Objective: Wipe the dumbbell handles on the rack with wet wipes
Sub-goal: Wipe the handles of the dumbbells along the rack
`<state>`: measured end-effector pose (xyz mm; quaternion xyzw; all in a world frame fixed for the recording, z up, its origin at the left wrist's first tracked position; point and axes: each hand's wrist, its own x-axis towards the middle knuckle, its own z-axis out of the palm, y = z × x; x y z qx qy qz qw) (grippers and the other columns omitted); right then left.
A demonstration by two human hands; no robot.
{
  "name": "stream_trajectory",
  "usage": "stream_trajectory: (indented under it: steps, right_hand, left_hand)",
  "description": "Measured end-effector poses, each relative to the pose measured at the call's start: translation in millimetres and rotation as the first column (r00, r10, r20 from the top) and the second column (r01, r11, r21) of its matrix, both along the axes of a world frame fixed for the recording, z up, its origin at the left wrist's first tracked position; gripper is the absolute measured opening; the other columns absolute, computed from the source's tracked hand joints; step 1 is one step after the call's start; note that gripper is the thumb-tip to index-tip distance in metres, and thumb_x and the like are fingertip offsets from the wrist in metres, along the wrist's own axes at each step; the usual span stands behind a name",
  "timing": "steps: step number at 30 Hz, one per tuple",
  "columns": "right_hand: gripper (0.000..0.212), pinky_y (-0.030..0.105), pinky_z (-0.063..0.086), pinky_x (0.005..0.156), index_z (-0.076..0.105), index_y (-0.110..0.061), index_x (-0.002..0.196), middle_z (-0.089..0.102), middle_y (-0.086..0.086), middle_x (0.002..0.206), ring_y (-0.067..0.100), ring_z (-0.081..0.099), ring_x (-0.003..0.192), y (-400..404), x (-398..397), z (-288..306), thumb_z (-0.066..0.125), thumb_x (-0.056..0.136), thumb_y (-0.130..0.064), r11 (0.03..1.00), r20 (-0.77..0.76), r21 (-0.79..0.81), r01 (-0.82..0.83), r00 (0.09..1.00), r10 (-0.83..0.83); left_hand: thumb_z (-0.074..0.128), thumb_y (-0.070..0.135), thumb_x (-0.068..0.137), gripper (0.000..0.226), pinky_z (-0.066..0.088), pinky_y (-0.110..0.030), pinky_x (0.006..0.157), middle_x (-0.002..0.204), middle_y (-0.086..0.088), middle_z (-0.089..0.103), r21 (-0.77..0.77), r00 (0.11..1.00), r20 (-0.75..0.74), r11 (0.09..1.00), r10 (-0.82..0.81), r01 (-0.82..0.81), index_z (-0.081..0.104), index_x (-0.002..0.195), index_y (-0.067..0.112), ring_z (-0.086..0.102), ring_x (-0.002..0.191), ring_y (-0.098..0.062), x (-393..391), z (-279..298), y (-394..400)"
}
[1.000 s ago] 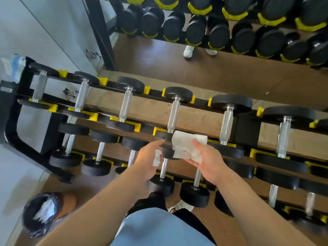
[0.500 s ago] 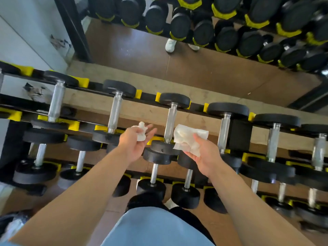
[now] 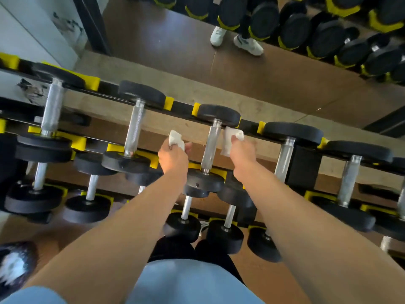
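In the middle of the frame, the left hand and right hand each pinch a wipe beside one handle, ready to rub it next.

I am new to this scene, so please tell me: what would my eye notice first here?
Two hands, left and right, each gripping a white wipe, flank one steel handle on the top shelf. Around them, black dumbbells fill a rack with yellow cradles.
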<state>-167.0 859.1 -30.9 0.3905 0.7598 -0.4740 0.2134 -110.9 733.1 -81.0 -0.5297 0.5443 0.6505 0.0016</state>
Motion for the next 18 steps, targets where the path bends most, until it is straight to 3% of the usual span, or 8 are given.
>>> stream_trajectory:
  steps: [3,5,8,11,12,15,16,18]
  right_hand:
    - [0.019,0.032,0.037,0.076,0.052,-0.02,0.102,0.052,0.0,0.088,0.019,0.049,0.077,-23.5,-13.1,-2.7,0.043,0.104,-0.037,0.998,-0.04,0.018,-0.063,0.997,0.063]
    - [0.023,0.031,0.039,0.075,0.061,-0.014,0.108,0.059,0.004,0.099,0.025,0.059,0.094,-28.9,-4.9,-8.4,0.043,0.105,-0.027,0.953,-0.119,0.171,-0.251,0.955,0.273]
    - [0.031,0.034,0.049,0.083,0.059,-0.017,0.13,0.067,0.007,0.115,0.026,0.063,0.106,-12.9,34.0,-15.5,0.046,0.101,-0.016,0.713,-0.169,0.423,-0.559,0.724,0.668]
    - [0.025,0.034,0.049,0.077,0.066,-0.016,0.115,0.07,0.009,0.106,0.031,0.065,0.099,8.0,55.9,-17.7,0.047,0.099,-0.011,0.505,-0.004,0.412,-0.758,0.552,0.834]
    - [0.021,0.03,0.047,0.069,0.067,-0.014,0.107,0.069,0.01,0.099,0.031,0.064,0.093,13.2,55.0,-18.2,0.047,0.1,-0.013,0.522,0.044,0.354,-0.776,0.572,0.819]
    - [0.025,0.031,0.045,0.071,0.066,-0.012,0.11,0.066,0.008,0.099,0.028,0.063,0.097,13.0,37.9,-9.4,0.045,0.104,-0.024,0.837,-0.041,0.23,-0.497,0.854,0.518]
    - [0.028,0.031,0.045,0.079,0.063,-0.013,0.121,0.066,0.006,0.108,0.025,0.062,0.106,9.9,32.2,-4.5,0.043,0.105,-0.025,0.863,-0.12,0.269,-0.427,0.874,0.47]
    - [0.035,0.027,0.042,0.092,0.053,-0.017,0.139,0.062,0.002,0.128,0.019,0.055,0.121,0.1,24.0,5.7,0.042,0.106,-0.019,0.785,-0.248,0.373,-0.494,0.762,0.598]
  left_hand:
    - [0.041,0.029,0.1,0.038,0.05,-0.044,0.1,0.119,-0.004,0.067,-0.141,0.992,0.113,0.987,-0.057,0.072,0.055,0.134,0.022,0.061,0.112,-0.028,-3.2,-8.2,21.9]
    - [0.046,0.025,0.102,0.036,0.048,-0.042,0.098,0.126,-0.009,0.062,-0.226,0.976,0.194,0.964,-0.097,0.141,0.049,0.137,0.016,0.058,0.117,-0.029,-2.5,-8.6,29.4]
    - [0.057,0.025,0.095,0.035,0.05,-0.042,0.091,0.119,-0.009,0.062,-0.282,0.984,0.154,0.95,-0.091,0.132,0.048,0.128,0.016,0.06,0.111,-0.03,-2.5,-10.3,31.4]
    - [0.056,0.038,0.097,0.027,0.045,-0.035,0.076,0.099,-0.002,0.06,-0.31,0.99,0.123,0.945,-0.07,0.105,0.052,0.114,0.017,0.061,0.097,-0.026,-1.9,-10.5,32.0]
    - [0.052,0.043,0.099,0.029,0.043,-0.034,0.075,0.097,-0.001,0.059,-0.311,0.993,0.11,0.948,-0.041,0.074,0.053,0.112,0.017,0.06,0.095,-0.026,-1.6,-10.2,32.8]
    - [0.036,0.047,0.104,0.043,0.047,-0.037,0.085,0.113,-0.008,0.062,-0.273,0.994,0.081,0.961,0.075,-0.05,0.048,0.135,0.02,0.06,0.106,-0.026,-2.2,-5.9,35.4]
    - [0.033,0.044,0.105,0.043,0.049,-0.039,0.089,0.123,-0.01,0.06,-0.266,0.992,0.085,0.962,0.093,-0.068,0.041,0.142,0.023,0.059,0.111,-0.027,-1.4,-7.2,36.0]
    - [0.029,0.034,0.106,0.043,0.051,-0.041,0.093,0.138,-0.01,0.055,-0.259,0.991,0.061,0.961,0.12,-0.101,0.029,0.149,0.035,0.059,0.116,-0.029,0.6,-6.9,36.1]
